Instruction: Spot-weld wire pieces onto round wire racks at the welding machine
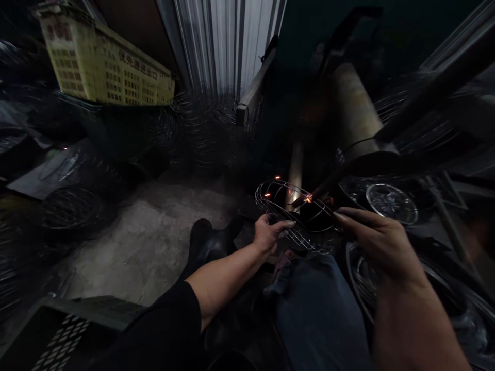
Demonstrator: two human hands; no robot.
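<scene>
A round wire grille (288,206) lies under a dark welding arm (328,183), and orange sparks glow where the arm's tip meets the wire. My left hand (270,232) grips the near left rim of the grille with curled fingers. My right hand (377,239) rests at the grille's right edge, fingers stretched forward and close together; what they pinch is hidden in the dark. My knee in blue jeans (317,299) sits just below both hands.
Stacks of wire grilles (209,134) stand at the back, and more lie at left (69,208). A yellow crate (104,64) sits top left. Shiny metal rings (390,201) pile at right beside a large cylinder (353,111). Bare concrete floor (154,232) spreads at left.
</scene>
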